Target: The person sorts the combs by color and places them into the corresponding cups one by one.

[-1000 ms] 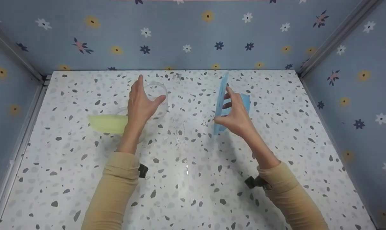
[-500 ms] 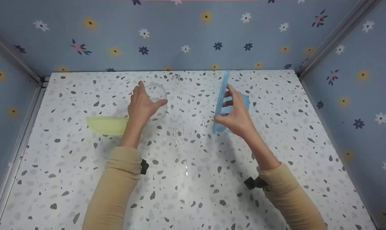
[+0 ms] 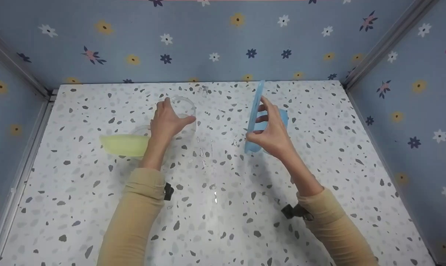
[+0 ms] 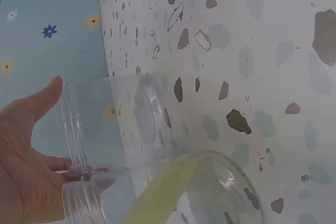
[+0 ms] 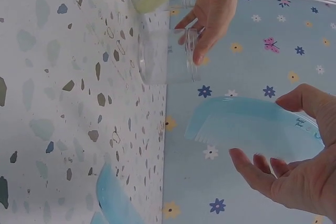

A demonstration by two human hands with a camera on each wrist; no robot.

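My left hand [image 3: 166, 120] grips a clear jar [image 4: 131, 114] near its rim, thumb on one side and fingers on the other. The jar stands upright on the table. Beside it a second clear jar [image 4: 247, 182] holds a yellow-green comb [image 3: 125, 145] that leans out to the left. My right hand [image 3: 273, 131] pinches a light blue comb [image 5: 236, 119] by its spine between thumb and fingers, raised above the table. Under that hand another blue piece [image 3: 284, 116] shows, partly hidden by the hand and the comb.
The speckled white table [image 3: 215, 221] is walled in by blue flowered panels [image 3: 215, 33] at the back and sides. A metal frame edge [image 3: 389, 40] runs along the right corner. Small clear marks [image 3: 202, 151] lie near the middle of the table.
My left hand has drawn its fingers in onto the clear jar and shifted it slightly right. The right hand still holds the blue comb, almost unmoved.
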